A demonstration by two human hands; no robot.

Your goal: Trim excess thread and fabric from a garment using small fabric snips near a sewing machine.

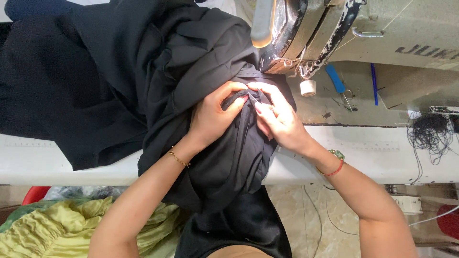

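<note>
Left hand [215,117] and right hand [277,119] meet fingertip to fingertip, both pinched shut on a small fold of black fabric [143,71] just below the sewing machine [334,28] head. The cloth is heaped across the white table [38,162] to the left & hangs off the front edge into the person's lap. A white bobbin [308,88] and blue-handled tool [336,79] lie beside the machine (loose black thread [430,131] tangles far right). Yellow-green fabric [62,224] lies piled bottom left.
</note>
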